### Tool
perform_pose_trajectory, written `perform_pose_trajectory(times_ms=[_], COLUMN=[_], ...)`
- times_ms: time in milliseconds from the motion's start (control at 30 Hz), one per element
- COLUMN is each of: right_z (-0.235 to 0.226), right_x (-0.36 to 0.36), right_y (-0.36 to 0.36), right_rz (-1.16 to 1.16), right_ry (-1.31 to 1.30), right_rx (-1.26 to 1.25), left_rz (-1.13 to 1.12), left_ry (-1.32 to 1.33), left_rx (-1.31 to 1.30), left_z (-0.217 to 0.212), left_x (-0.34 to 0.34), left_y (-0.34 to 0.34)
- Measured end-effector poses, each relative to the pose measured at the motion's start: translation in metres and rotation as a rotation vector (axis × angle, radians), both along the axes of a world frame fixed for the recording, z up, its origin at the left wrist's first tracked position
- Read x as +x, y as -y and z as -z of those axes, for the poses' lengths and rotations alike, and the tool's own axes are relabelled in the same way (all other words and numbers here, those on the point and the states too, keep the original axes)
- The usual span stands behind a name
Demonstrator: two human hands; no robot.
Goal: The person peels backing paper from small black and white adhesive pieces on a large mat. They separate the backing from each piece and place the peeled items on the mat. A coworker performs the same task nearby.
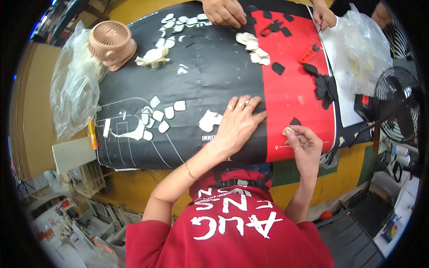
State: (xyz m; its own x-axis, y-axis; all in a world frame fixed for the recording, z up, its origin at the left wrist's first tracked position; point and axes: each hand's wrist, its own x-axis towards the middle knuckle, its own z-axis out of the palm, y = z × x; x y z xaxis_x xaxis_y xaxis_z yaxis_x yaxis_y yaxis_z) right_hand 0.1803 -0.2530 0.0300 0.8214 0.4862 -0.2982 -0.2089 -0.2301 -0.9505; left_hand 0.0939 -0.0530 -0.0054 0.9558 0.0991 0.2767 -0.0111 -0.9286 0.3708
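Observation:
My left hand [240, 119] lies palm down on the black part of the mat, fingers stretched out, nothing visible in it. Beside its wrist is a crumpled white piece [208, 121]. Over the red part, my right hand [304, 142] has its thumb and fingers pinched together at a small black piece [295, 121], which shows just beyond the fingertips. Farther left, several small white rounded pieces [158, 115] lie loosely grouped. A pile of black pieces [326, 89] sits near the mat's right edge.
Across the table another person's hand [225, 12] rests near black pieces; a further hand [325, 18] is at the far right. A pink fan [110, 40] stands far left beside a plastic bag [76, 85]. A red tool [309, 54] and a black fan [395, 105] are on the right.

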Motion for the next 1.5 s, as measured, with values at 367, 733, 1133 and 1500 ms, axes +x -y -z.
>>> perform_pose_trajectory(times_ms=[367, 733, 1133, 1500], right_z=[0.019, 0.017, 0.016, 0.020], right_x=[0.017, 0.026, 0.026, 0.031], right_y=[-0.066, -0.102, -0.135, -0.138], right_rz=[-0.162, -0.158, -0.242, -0.347], right_ry=[0.152, 0.028, 0.077, -0.010], right_rx=[0.081, 0.012, -0.208, -0.244], left_rz=[0.112, -0.197, -0.186, -0.218], left_ry=[-0.049, 0.034, -0.005, 0.035], left_rx=[-0.101, -0.409, -0.145, -0.229], left_z=[0.002, -0.006, 0.003, 0.009], left_x=[0.009, -0.049, -0.034, -0.039], left_y=[-0.068, -0.046, -0.048, -0.043])
